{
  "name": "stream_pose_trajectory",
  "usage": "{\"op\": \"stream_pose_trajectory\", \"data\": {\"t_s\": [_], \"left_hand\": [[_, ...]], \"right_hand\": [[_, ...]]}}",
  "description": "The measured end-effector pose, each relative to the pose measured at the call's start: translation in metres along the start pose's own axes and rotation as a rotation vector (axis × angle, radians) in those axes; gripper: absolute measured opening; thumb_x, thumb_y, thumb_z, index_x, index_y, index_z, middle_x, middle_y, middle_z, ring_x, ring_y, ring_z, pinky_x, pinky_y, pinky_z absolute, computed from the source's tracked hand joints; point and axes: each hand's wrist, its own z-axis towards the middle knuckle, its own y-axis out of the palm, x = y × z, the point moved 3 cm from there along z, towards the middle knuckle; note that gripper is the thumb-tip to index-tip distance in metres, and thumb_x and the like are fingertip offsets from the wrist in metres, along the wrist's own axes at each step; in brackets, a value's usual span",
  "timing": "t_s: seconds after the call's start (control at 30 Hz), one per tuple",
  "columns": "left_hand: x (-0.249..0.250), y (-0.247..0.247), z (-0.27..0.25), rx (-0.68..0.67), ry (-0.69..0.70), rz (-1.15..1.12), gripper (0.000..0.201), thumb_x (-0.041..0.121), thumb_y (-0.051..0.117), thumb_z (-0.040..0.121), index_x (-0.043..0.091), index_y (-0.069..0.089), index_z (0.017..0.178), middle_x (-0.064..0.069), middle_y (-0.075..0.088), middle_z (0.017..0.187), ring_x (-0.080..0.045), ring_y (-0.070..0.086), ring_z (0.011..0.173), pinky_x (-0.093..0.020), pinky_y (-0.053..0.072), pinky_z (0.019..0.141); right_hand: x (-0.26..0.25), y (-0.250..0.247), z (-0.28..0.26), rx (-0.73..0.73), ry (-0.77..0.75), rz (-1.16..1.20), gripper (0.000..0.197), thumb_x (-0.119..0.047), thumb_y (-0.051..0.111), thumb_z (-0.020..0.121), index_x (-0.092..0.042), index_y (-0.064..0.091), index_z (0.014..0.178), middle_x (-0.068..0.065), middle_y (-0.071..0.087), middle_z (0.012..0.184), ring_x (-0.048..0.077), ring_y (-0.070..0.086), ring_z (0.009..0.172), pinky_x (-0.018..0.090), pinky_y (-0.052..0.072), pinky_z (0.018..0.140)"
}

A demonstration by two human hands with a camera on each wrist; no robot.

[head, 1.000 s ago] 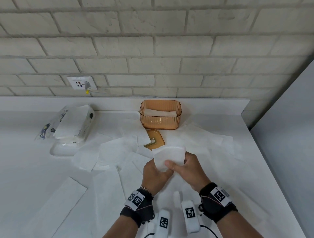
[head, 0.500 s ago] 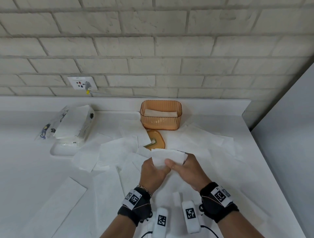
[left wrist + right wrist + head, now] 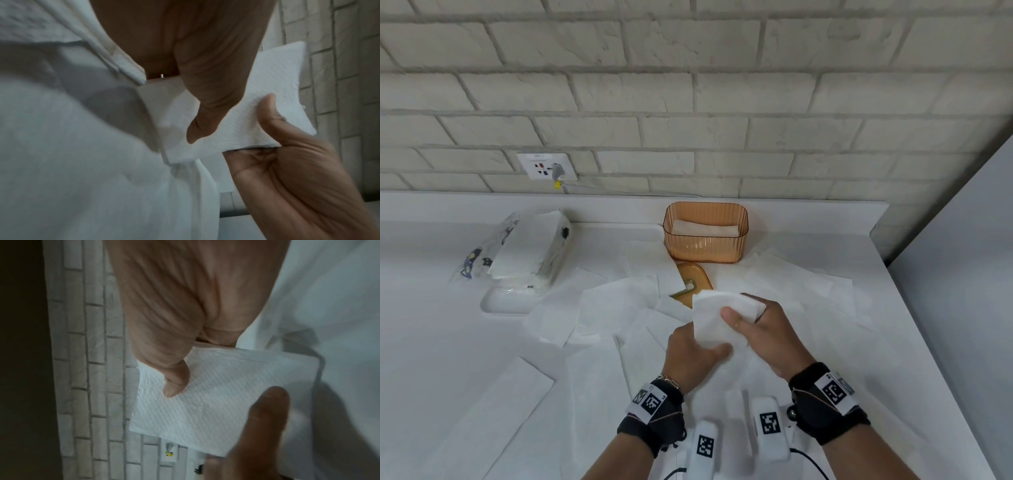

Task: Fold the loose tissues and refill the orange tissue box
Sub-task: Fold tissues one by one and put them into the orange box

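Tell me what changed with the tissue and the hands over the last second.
The folded tissue has turned from lying wide across the hands to standing taller, its lower end now tucked down at the left hand. The right hand shifted its thumb onto the tissue's upper middle. Both hands kept hold throughout. The orange tissue box, its lid and the loose tissues stayed put.
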Motion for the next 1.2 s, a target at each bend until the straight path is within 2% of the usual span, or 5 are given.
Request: {"op": "stream_pose_trajectory", "data": {"t_s": [0.3,0.5,0.8,1.03,1.2], "left_hand": [[-0.005,-0.037,-0.002,0.022,-0.158,-0.619,0.028,0.009,0.088,0.078,0.007,0.080,0.105,-0.016,0.081,0.105,-0.032,0.077,0.095,-0.044,0.061,0.086],[-0.008,-0.029,0.003,0.018,-0.083,-0.325,0.024,-0.005,0.085,0.072,0.017,0.077,0.075,-0.005,0.078,0.085,-0.018,0.068,0.074,-0.032,0.055,0.070],[-0.008,-0.021,-0.005,0.030,0.067,-0.140,0.029,-0.006,0.085,0.069,0.019,0.079,0.081,0.001,0.080,0.085,-0.023,0.074,0.081,-0.028,0.060,0.073],[-0.010,-0.024,0.000,0.064,0.019,-0.047,0.025,0.010,0.092,0.066,0.026,0.078,0.078,0.012,0.078,0.081,-0.007,0.070,0.073,-0.016,0.053,0.065],[-0.002,-0.023,0.001,0.041,0.065,-0.092,0.025,0.005,0.092,0.066,0.022,0.077,0.077,0.009,0.076,0.077,-0.003,0.065,0.068,-0.018,0.051,0.064]], "right_hand": [[-0.011,-0.045,0.002,0.084,0.040,0.149,0.023,-0.008,0.074,0.095,-0.010,0.076,0.118,0.010,0.080,0.114,0.030,0.075,0.111,0.043,0.057,0.102],[0.034,-0.039,-0.005,0.022,0.101,-0.097,0.027,0.004,0.072,0.093,-0.015,0.078,0.111,0.001,0.082,0.108,0.018,0.076,0.107,0.033,0.058,0.096],[0.049,-0.030,-0.019,0.103,0.049,-0.141,0.030,0.009,0.080,0.083,-0.016,0.079,0.102,-0.002,0.081,0.106,0.014,0.074,0.104,0.031,0.062,0.091],[0.043,-0.033,-0.021,0.114,0.056,-0.227,0.025,-0.002,0.077,0.090,-0.025,0.078,0.102,-0.006,0.080,0.094,0.012,0.074,0.089,0.019,0.056,0.074],[0.030,-0.028,-0.021,0.054,0.033,-0.292,0.026,-0.007,0.073,0.093,-0.031,0.078,0.102,-0.007,0.079,0.094,0.015,0.073,0.087,0.029,0.058,0.078]]}}
